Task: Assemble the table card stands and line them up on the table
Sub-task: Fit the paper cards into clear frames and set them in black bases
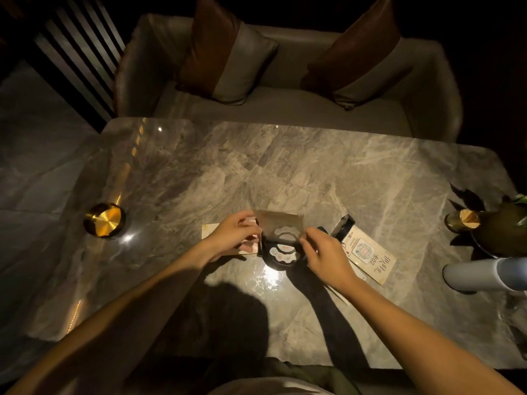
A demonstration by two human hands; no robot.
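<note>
Head view: grey marble surface (pixel 199 172) in dim light, w/ a dark round stand base (pixel 281 256) near its middle as the ref point. The base sat on the surface and showed pale shapes on its top face. A clear card panel (pixel 281 223) w/ a pale cut-out shape stood right behind and above the base, upright-ish; can't tell if its lower edge was seated in the base or just touching it.

Left hand (pixel 232 233) was at the panel's left edge, fingers curled in a pinching grip on it. Right hand (pixel 328 256) was at the panel's lower right corner, just right of the base, fingers curled and pinching that edge too. Both forearms reached in from the near side.

Left of the base, under the left hand, lay a flat pinkish card (pixel 228 240), partly hidden. Right of the base lay a printed card (pixel 369 255) w/ a round green mark and dark characters, flat on the surface. A second dark stand part (pixel 343 225) stood tilted betw. the base and that card.

Far left of the base: a gold round dish (pixel 104 220). Far right: a dark green vase (pixel 502 229) and a white bottle (pixel 482 274) lying near the edge. Beyond the surface, a grey sofa (pixel 285 106) w/ two brown-and-grey cushions (pixel 225 52).
</note>
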